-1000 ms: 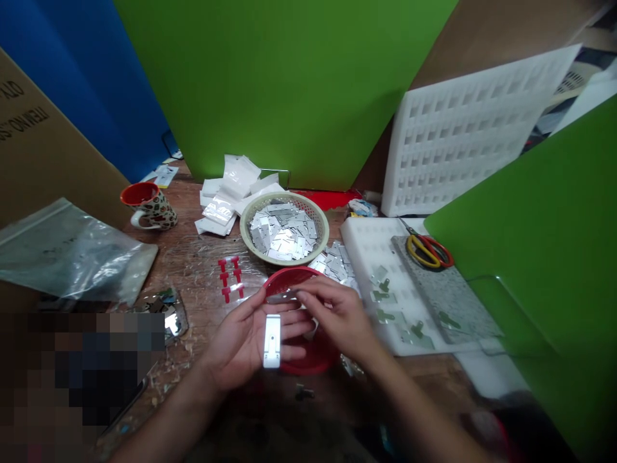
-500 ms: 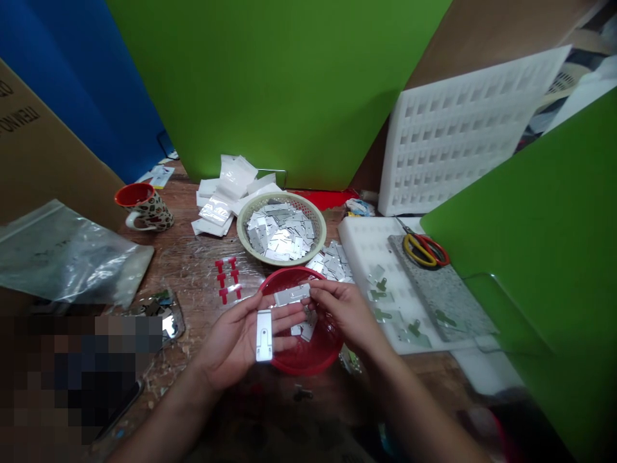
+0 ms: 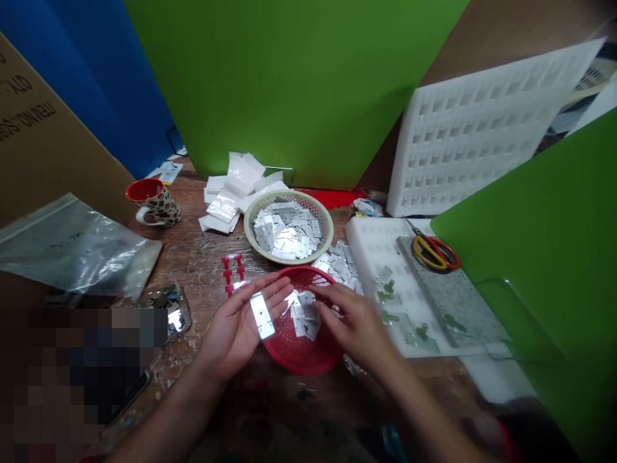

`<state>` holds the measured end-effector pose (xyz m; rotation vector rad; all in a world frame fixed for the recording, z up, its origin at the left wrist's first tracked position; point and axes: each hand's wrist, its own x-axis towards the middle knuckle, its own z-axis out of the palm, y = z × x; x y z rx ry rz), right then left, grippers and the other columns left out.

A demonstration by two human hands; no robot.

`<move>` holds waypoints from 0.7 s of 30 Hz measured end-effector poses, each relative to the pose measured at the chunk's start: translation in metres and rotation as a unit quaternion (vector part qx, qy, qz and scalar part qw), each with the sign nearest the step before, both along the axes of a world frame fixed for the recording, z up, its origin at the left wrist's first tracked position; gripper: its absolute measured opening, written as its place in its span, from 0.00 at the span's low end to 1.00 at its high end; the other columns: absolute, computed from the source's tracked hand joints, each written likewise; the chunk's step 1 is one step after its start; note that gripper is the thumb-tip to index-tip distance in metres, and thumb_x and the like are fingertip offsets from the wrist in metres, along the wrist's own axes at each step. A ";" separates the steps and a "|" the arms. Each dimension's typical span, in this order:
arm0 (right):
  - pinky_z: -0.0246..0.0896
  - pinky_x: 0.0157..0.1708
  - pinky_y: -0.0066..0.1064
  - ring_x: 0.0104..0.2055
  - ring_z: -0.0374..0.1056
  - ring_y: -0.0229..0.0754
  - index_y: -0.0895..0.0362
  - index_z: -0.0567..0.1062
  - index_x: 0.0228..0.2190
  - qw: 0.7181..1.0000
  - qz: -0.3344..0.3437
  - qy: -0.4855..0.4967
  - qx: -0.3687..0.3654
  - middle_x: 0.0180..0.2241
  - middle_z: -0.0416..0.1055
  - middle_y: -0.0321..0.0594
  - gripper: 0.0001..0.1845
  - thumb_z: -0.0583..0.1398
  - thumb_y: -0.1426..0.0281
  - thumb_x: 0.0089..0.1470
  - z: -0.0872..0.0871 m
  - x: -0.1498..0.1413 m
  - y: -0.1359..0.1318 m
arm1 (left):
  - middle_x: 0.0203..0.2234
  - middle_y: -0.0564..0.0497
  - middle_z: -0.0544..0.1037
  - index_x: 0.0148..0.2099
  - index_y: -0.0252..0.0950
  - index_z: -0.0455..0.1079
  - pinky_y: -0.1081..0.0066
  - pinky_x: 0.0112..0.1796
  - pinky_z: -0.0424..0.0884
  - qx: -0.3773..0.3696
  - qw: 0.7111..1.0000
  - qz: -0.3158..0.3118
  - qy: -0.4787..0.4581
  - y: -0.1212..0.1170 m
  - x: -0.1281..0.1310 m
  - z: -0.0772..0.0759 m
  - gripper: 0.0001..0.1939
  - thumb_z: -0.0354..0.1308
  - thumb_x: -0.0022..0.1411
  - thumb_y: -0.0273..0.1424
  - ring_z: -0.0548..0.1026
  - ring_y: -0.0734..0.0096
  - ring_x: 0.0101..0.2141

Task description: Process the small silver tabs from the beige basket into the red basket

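My left hand (image 3: 241,325) lies palm up at the left rim of a red plastic basket (image 3: 308,350). A flat silver metal plate (image 3: 261,315) rests across its stretched fingers. My right hand (image 3: 349,321) reaches over the basket's right side, fingers bent down toward several small metal plates (image 3: 303,312) inside; whether they hold one is hidden. Beyond it stands a cream basket (image 3: 288,226) full of the same shiny plates.
Red plastic pegs (image 3: 232,273) lie left of the baskets, white packets (image 3: 231,193) and a patterned mug (image 3: 154,201) further back. A white foam tray (image 3: 385,257) with green-filmed parts, a grey slab and scissors (image 3: 436,251) sits right. A clear bag (image 3: 72,247) lies left; green boards enclose the desk.
My right hand let go of the plate it held above the red basket and dropped back among the plates. My left hand turned, so its plate now lies slanted.
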<state>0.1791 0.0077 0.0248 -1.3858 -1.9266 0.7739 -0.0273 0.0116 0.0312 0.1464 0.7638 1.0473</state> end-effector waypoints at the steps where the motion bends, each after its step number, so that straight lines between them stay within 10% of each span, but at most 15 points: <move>1: 0.66 0.44 0.38 0.44 0.71 0.45 0.52 0.75 0.46 0.999 0.036 -0.004 0.035 0.42 0.76 0.42 0.15 0.57 0.72 0.58 0.002 -0.006 -0.004 | 0.54 0.33 0.72 0.56 0.24 0.65 0.60 0.56 0.65 0.002 1.000 0.001 -0.004 0.000 0.001 0.000 0.19 0.46 0.66 0.26 0.69 0.53 0.56; 5: 0.65 0.41 0.37 0.40 0.69 0.44 0.54 0.74 0.45 0.979 0.146 -0.055 0.131 0.37 0.75 0.43 0.13 0.55 0.74 0.59 0.003 -0.032 -0.018 | 0.53 0.34 0.73 0.57 0.25 0.65 0.60 0.58 0.63 0.006 1.000 0.001 -0.019 -0.001 0.005 0.001 0.19 0.46 0.66 0.26 0.69 0.56 0.56; 9: 0.63 0.39 0.38 0.36 0.69 0.44 0.54 0.77 0.41 0.976 0.115 -0.046 0.178 0.34 0.76 0.44 0.12 0.56 0.74 0.58 -0.006 -0.045 -0.020 | 0.53 0.34 0.73 0.59 0.26 0.63 0.61 0.58 0.61 0.004 1.000 -0.006 -0.022 -0.004 0.006 0.001 0.21 0.48 0.66 0.27 0.68 0.57 0.57; 12: 0.65 0.36 0.34 0.33 0.70 0.42 0.54 0.78 0.36 0.993 -0.002 0.108 0.051 0.32 0.77 0.42 0.09 0.57 0.71 0.58 -0.008 -0.043 -0.013 | 0.51 0.34 0.74 0.56 0.26 0.66 0.59 0.56 0.65 0.001 1.000 -0.011 0.005 -0.007 0.004 -0.001 0.19 0.49 0.66 0.27 0.70 0.55 0.55; 16: 0.57 0.21 0.27 0.20 0.61 0.35 0.57 0.76 0.22 0.937 -0.098 0.257 -0.217 0.19 0.70 0.36 0.16 0.60 0.61 0.54 -0.007 -0.035 0.001 | 0.48 0.36 0.77 0.50 0.27 0.72 0.57 0.52 0.70 -0.001 0.998 -0.020 0.053 -0.011 0.002 -0.003 0.14 0.52 0.64 0.23 0.75 0.55 0.48; 21: 0.50 0.19 0.24 0.18 0.56 0.31 0.59 0.74 0.20 0.897 -0.107 0.314 -0.292 0.18 0.69 0.34 0.17 0.62 0.59 0.50 -0.012 -0.027 0.008 | 0.48 0.36 0.77 0.46 0.26 0.73 0.60 0.51 0.71 0.004 0.997 -0.036 0.062 -0.011 0.004 -0.003 0.11 0.54 0.62 0.22 0.75 0.53 0.49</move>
